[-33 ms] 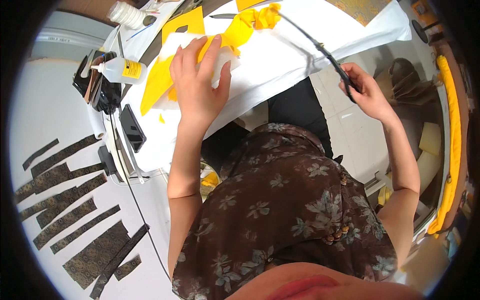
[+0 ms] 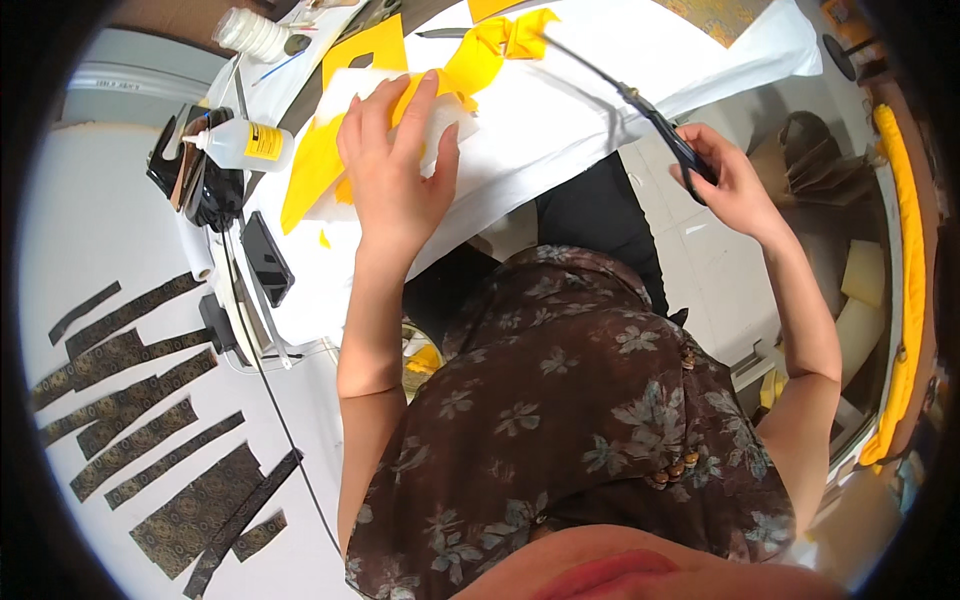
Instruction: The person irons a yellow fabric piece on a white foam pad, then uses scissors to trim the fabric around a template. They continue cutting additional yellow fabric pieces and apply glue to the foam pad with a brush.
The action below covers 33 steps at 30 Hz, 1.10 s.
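Note:
My left hand (image 2: pixel 392 165) lies spread over yellow fabric (image 2: pixel 312 175) and a whitish translucent piece (image 2: pixel 440 135) on the white-covered table (image 2: pixel 560 130). Its fingers are apart and pressing down; part of the fabric is hidden beneath them. A twisted yellow strip (image 2: pixel 475 62) runs from under the fingertips toward the far side. In my right hand (image 2: pixel 735 180) is a pair of black-handled scissors (image 2: pixel 655 118), held past the table's near edge. Their long blades look closed and point far left, the tip beside the strip's folded end.
Left of my hand are a squeeze bottle (image 2: pixel 245 143), a black phone (image 2: pixel 267 258) and a dark holder with tools (image 2: pixel 205 185). Patterned dark fabric strips (image 2: pixel 195 500) lie on the white surface at lower left. Yellow sheets (image 2: pixel 368 50) and a dark blade (image 2: pixel 443 33) sit at the far side.
The scissors have shifted slightly left and nearer to me, their handles turned a little. The strip's far end has changed shape and lies flatter. My left hand stays nearly in place.

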Tool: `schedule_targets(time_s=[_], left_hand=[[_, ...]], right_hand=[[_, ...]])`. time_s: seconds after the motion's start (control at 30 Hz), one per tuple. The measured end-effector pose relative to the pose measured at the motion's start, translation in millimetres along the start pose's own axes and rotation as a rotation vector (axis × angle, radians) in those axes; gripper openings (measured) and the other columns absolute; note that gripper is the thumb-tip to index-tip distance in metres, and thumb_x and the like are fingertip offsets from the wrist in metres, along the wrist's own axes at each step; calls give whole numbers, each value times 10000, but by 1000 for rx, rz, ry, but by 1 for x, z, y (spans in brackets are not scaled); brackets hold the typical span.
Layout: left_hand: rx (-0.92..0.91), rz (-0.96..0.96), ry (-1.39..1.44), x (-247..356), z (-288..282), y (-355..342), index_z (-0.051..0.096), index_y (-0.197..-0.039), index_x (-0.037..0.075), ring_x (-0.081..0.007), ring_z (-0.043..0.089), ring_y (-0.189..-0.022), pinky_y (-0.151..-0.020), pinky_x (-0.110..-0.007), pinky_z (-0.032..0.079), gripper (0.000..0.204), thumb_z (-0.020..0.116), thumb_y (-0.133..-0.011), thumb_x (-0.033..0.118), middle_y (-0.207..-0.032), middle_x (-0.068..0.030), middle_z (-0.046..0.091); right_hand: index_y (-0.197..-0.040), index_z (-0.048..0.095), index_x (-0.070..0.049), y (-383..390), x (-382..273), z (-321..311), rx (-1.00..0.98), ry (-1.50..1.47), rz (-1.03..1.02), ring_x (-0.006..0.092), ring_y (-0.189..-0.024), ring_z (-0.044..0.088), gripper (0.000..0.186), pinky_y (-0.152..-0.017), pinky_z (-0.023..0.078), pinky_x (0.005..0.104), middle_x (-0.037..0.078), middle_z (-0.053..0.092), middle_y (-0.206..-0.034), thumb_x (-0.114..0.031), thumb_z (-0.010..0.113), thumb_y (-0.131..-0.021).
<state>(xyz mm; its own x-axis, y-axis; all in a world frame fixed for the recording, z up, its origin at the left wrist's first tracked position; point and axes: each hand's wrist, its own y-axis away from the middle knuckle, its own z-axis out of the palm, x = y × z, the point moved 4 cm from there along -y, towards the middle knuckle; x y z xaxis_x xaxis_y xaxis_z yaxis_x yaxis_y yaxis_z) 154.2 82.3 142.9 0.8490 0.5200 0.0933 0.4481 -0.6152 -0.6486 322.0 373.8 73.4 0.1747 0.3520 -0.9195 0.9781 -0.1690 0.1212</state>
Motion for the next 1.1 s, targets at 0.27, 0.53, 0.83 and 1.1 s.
schedule_targets(time_s=[0.27,0.53,0.83,1.1], left_hand=[[13,-3,6,4,-1,0,630,-1275,132,-306,525,-1108,-960,-404,415,518,763,-775,104,-1214,-117,569],[-11,-3,9,2,3,0,623,-1274,123,-311,498,-1113,-985,-418,389,487,718,-797,114,-1220,-120,553],[-10,1,2,1,6,-2,630,-1273,118,-299,502,-1103,-957,-398,402,482,712,-798,110,-1204,-123,557],[-16,-4,-13,-1,10,1,608,-1309,154,-296,484,-1080,-973,-422,360,522,680,-794,114,-1224,-122,520]], right_hand=[[-1080,564,-42,21,-2,41,-271,-526,30,36,-630,429,433,-564,352,193,-58,499,-766,-377,735,-865],[-1093,544,-38,43,-11,115,-412,-971,112,13,-583,338,362,-515,259,182,-68,439,-718,-334,674,-931],[-1093,555,-47,28,-15,139,-349,-1131,43,5,-590,356,202,-499,267,189,-57,510,-793,-202,616,-979],[-1192,503,12,15,-22,153,-307,-1149,-46,11,-577,313,280,-491,251,178,-73,355,-697,-201,549,-1016]])
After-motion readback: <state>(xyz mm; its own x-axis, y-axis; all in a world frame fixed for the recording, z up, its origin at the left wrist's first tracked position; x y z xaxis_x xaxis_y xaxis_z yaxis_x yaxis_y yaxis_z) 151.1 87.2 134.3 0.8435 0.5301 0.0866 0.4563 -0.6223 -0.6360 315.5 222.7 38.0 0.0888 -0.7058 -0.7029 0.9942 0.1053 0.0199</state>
